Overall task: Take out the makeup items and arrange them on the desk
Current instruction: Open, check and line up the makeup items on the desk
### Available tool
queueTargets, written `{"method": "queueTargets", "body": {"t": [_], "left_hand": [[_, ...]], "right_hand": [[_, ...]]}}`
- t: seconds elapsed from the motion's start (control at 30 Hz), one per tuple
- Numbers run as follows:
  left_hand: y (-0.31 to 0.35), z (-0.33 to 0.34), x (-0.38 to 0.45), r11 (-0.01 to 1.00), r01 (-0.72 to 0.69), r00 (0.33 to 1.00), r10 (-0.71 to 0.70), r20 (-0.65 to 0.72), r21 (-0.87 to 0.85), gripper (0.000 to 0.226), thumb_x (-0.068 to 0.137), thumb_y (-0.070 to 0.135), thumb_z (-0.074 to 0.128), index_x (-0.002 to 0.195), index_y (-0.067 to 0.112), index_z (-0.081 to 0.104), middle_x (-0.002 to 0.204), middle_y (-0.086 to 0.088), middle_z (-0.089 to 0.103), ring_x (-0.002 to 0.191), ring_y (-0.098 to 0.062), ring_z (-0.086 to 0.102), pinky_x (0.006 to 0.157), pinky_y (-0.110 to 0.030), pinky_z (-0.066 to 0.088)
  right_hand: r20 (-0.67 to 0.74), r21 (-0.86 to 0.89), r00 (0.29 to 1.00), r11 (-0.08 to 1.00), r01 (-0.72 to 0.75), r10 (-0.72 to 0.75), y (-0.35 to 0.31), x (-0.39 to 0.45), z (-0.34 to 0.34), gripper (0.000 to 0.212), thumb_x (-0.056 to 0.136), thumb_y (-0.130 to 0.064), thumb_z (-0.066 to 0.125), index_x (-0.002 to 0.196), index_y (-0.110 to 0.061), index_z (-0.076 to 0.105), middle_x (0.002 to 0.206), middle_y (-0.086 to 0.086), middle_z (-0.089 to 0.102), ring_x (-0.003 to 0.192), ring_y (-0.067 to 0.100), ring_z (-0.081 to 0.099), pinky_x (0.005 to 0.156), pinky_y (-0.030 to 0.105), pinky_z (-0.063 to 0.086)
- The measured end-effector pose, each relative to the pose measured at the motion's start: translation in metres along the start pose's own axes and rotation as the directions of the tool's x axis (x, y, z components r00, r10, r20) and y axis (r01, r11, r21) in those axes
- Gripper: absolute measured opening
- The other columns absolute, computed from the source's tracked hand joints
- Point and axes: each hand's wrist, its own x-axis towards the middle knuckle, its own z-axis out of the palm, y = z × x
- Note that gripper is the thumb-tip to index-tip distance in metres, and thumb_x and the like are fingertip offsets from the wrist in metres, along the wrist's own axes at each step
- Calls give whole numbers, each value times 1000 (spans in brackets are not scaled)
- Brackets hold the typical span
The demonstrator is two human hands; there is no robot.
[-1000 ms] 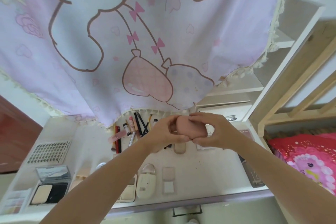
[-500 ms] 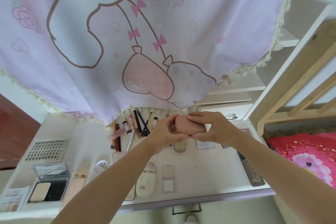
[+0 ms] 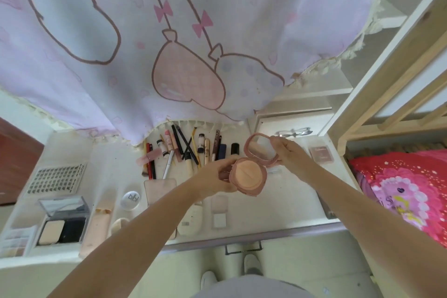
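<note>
Behind the white desk (image 3: 285, 203) hangs a pink cartoon curtain (image 3: 217, 31). Above the desk we hold an open pink cushion compact (image 3: 249, 174): our left hand (image 3: 217, 179) grips its base, our right hand (image 3: 287, 155) pinches the raised lid. Pencils and brushes (image 3: 183, 150) lie just behind.

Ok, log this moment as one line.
left hand holds compact base | right hand holds lid open | above desk

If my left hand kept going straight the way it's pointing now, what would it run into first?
Probably nothing beyond the pink compact your left hand already holds. Past it along that line lies your right hand at the open lid, though depth is hard to judge.
</note>
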Motion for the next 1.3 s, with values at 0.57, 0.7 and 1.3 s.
{"method": "queueTargets", "body": {"t": [0.57, 0.7, 1.3], "left_hand": [[-78, 73, 16, 629, 461, 888, -334, -318, 626, 35, 84, 16, 61, 114, 2, 50, 117, -15, 58, 109, -30, 56, 86, -33, 44], [-79, 79, 15, 580, 488, 872, -345, -346, 652, 33, 87, 10, 53, 118, 2, 45, 120, -16, 52, 111, -32, 53, 87, -35, 44], [-77, 84, 5, 541, 473, 880, -336, -337, 696, 34, 90, 24, 50, 117, 3, 46, 119, -13, 54, 108, -28, 56, 84, -32, 46]], "right_hand": [[88, -223, 974, 957, -185, 208, 82, 11, 60, 35, 97, -31, 37, 67, -14, 44, 62, -6, 41, 60, 7, 40, 53, 12, 33], [106, -216, 968, 956, -200, 227, 88, 14, 62, 39, 97, -29, 39, 58, -19, 39, 60, -4, 40, 57, 7, 38, 51, 12, 33], [125, -93, 960, 966, -240, 250, 79, 8, 66, 37, 98, -23, 33, 131, -7, 42, 131, 12, 49, 118, 25, 47, 104, 32, 37]]}}
